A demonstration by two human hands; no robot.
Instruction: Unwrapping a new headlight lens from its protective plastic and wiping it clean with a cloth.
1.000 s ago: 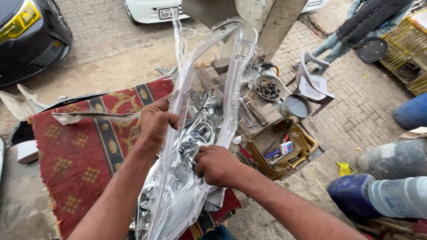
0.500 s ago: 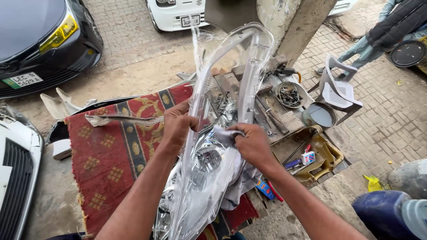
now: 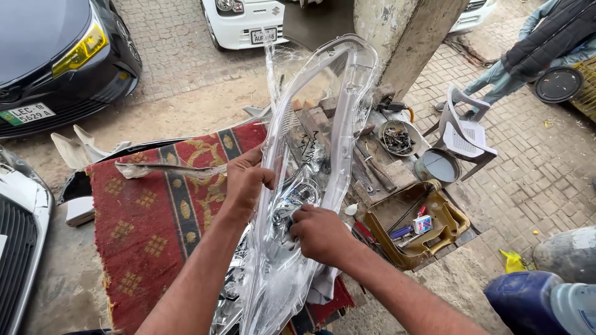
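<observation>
We hold the clear headlight cover [image 3: 323, 155] upright over the red rug [image 3: 149, 217], left hand [image 3: 247, 180] with fingers closed on its left edge, right hand [image 3: 320, 232] with fingers closed on a cloth, judging the inner cleaning unfinished.

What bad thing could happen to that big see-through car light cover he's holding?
The clear headlight cover stands tall and tilted, held only low down by the left hand and right hand, so it might tip or slip. Bricks and metal tools lie right behind it and could scratch or crack it. The loose plastic film at its top could snag.
</observation>
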